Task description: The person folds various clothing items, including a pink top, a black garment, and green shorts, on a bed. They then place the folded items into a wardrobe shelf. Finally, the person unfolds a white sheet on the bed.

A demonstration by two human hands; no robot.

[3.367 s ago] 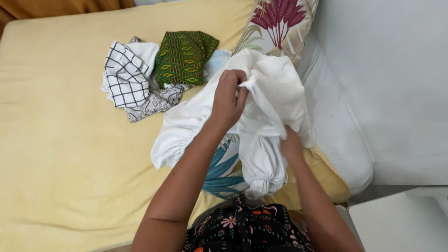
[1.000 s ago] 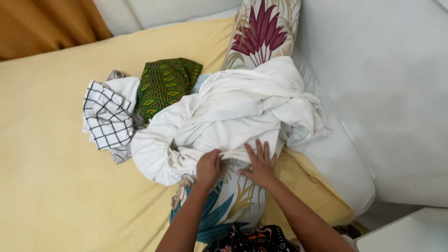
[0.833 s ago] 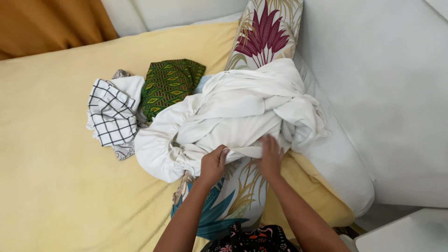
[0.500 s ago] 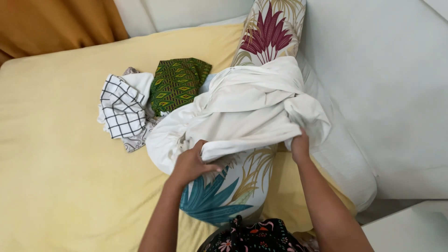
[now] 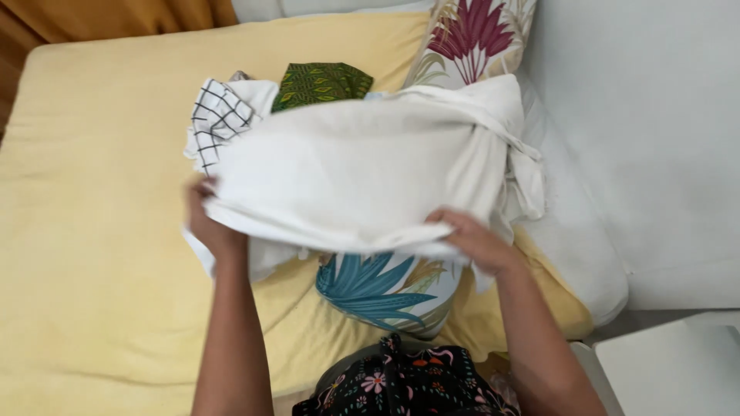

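Left hand (image 5: 206, 223) grips one end of the white cloth (image 5: 347, 177); right hand (image 5: 474, 240) pinches the other, stretching it above the leafy pillow (image 5: 378, 281) (checked cloth (image 5: 216, 119) behind). Better to keep both edges level and taut, I'd say.

The person wears a black garment (image 5: 405, 385) with small colourful flowers; both forearms are bare.

Packages, labels, signs, screens: none on view anywhere in the frame. No printed tag or wrapper can be made out on any item shown, from the upper left to the lower right.
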